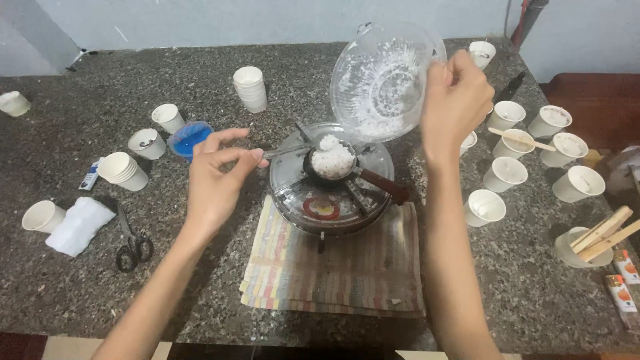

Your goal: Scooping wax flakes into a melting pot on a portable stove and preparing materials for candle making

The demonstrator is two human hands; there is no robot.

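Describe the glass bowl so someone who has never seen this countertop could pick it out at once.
Start at the round metal stove on the striped cloth in the middle of the granite counter. Just above it, the right hand holds a clear glass bowl tilted on edge over the small pan of white flakes. Unlike the paper cups around it, it is transparent, large, and streaked with white residue.

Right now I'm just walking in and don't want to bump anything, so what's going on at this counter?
A person is working over a small stove that sits on a striped cloth. The right hand holds a clear glass bowl tipped above a small dark pan, which is heaped with white flakes. The left hand holds a thin metal utensil reaching toward the pan. White paper cups stand all around, and scissors lie to the left.
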